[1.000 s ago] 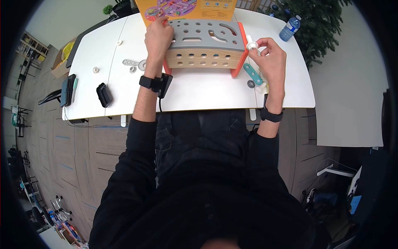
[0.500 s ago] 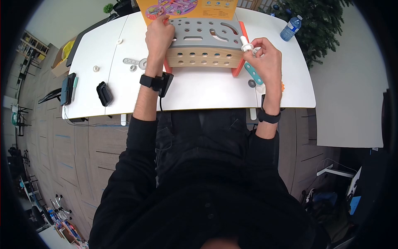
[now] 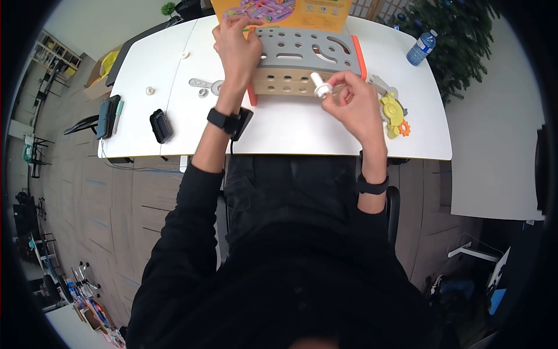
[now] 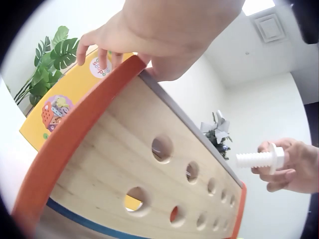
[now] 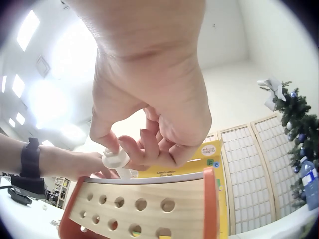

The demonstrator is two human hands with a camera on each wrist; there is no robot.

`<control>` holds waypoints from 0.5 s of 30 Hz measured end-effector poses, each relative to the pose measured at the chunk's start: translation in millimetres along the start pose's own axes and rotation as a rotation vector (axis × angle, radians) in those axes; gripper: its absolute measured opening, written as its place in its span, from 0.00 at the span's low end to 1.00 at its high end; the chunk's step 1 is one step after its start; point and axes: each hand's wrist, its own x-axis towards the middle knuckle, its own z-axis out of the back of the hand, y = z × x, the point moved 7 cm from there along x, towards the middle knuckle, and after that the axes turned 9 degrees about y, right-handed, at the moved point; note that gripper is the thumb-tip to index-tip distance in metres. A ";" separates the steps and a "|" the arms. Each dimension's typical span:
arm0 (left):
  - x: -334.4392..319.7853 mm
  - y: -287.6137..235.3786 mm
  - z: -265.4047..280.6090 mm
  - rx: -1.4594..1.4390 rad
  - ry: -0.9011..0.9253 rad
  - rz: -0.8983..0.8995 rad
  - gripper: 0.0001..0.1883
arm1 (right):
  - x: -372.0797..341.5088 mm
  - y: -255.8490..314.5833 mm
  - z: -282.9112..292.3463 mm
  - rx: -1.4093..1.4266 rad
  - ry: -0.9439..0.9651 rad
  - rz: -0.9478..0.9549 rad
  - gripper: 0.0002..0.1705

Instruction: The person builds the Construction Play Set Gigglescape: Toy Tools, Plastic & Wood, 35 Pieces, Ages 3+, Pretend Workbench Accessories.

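Note:
A toy workbench (image 3: 302,61) with a grey slotted top, a wooden front full of holes and orange sides stands on the white table. My left hand (image 3: 238,52) holds its left top corner, with the fingers over the orange side (image 4: 82,134). Between thumb and fingers my right hand (image 3: 357,107) pinches a white plastic bolt (image 3: 317,81). The bolt is in front of the bench's right half, its threaded shank pointing up and away from the hand. In the left wrist view its wide head lies at the fingertips.
A yellow box (image 3: 322,14) stands behind the bench. Yellow-green toy pieces (image 3: 393,110) and an orange gear (image 3: 404,128) lie right. A grey toy wrench (image 3: 200,84), a nut (image 3: 203,93) and a black case (image 3: 161,126) lie left. A water bottle (image 3: 421,48) stands back right.
My right hand has carried the bolt left and toward me, from the bench's right side to in front of it. My left hand stays at the corner, its fingers more spread. The view has shifted.

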 end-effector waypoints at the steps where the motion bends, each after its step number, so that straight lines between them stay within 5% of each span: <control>1: -1.9 -17.2 12.0 0.045 -0.036 -0.102 0.13 | -0.2 3.5 -2.5 0.001 -0.001 0.007 0.12; 2: -2.1 -21.8 18.8 0.049 -0.040 -0.104 0.13 | -0.7 5.5 -6.5 0.027 0.015 0.008 0.12; 4: -3.8 -30.1 16.5 -0.525 0.213 -0.152 0.12 | -0.9 5.7 -13.7 0.075 0.043 -0.003 0.12; 5: -5.8 -39.7 27.0 -0.521 0.213 -0.149 0.12 | -0.9 6.7 -16.2 0.078 0.047 -0.002 0.12; 10: -39.5 -80.3 24.0 -0.484 0.814 -0.016 0.10 | -1.4 9.7 -20.4 0.149 0.030 0.009 0.13; 15: -67.3 -80.9 10.9 -0.656 0.905 -0.027 0.24 | -6.4 12.1 -18.3 0.210 0.076 -0.002 0.13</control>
